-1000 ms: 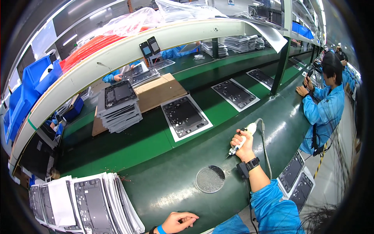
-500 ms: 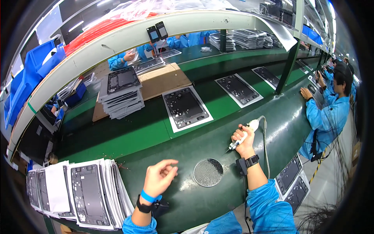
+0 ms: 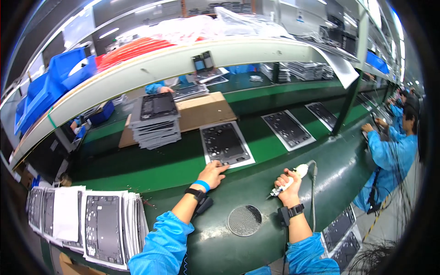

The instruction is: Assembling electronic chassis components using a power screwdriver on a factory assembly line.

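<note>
My left hand (image 3: 212, 175) reaches to the near edge of a dark tablet panel (image 3: 224, 145), its fingers stretched out and touching the panel's near left part. A white sheet (image 3: 246, 155) lies under the panel on the green belt. In my right hand (image 3: 289, 187) is a white corded electric screwdriver (image 3: 283, 187), held over the bench with its thin metal tip pointing down and left. Between my forearms, a round perforated metal plate (image 3: 244, 220) sits in the bench top.
Two more panels (image 3: 287, 129) (image 3: 322, 114) lie farther right on the belt. A tall stack of panels (image 3: 156, 120) stands by a wooden board (image 3: 206, 109); more panels (image 3: 104, 224) lean at the left. A pale shelf beam (image 3: 169, 58) crosses above. A co-worker (image 3: 395, 149) works at the right.
My left hand has moved forward and right from above the bench to the panel, its curled fingers stretching out. The right hand keeps hold of the screwdriver. The view has tilted up slightly.
</note>
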Action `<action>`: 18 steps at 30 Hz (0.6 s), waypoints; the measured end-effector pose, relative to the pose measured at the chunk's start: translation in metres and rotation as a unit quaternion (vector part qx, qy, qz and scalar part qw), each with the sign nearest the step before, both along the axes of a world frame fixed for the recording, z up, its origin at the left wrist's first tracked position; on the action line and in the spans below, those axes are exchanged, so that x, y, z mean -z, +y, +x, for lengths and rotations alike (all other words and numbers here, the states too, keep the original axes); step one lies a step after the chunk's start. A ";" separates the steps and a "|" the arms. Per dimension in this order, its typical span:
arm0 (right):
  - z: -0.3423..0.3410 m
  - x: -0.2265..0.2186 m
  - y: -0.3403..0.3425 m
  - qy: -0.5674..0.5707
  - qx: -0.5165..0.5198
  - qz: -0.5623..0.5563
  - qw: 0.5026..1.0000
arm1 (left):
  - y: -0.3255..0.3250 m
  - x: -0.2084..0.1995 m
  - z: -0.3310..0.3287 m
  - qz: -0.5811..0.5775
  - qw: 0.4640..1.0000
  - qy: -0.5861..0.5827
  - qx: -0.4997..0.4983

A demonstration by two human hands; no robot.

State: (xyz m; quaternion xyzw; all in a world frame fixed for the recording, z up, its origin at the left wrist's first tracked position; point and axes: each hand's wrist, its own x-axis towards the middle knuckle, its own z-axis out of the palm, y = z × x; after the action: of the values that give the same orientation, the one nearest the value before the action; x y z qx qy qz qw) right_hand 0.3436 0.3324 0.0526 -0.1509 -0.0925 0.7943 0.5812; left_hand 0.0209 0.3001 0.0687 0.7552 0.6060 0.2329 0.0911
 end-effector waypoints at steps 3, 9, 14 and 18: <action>0.006 0.001 0.004 -0.016 0.016 -0.010 1.000 | 0.009 0.001 0.002 0.051 0.998 0.025 0.009; -0.003 0.002 0.003 -0.031 0.028 -0.017 0.999 | 0.014 0.002 -0.013 0.089 0.987 0.126 0.051; -0.001 0.006 0.005 -0.043 0.033 -0.012 0.998 | 0.015 -0.004 -0.010 0.092 0.991 0.093 0.019; 0.006 0.005 -0.001 -0.039 0.035 -0.004 0.999 | 0.017 0.003 -0.006 0.078 0.989 0.126 -0.023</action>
State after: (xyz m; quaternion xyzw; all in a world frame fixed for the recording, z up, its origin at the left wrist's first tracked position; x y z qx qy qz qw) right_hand 0.3498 0.3316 0.0478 -0.1875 -0.1068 0.7670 0.6043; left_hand 0.0153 0.3175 0.0660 0.7690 0.6100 0.1844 -0.0506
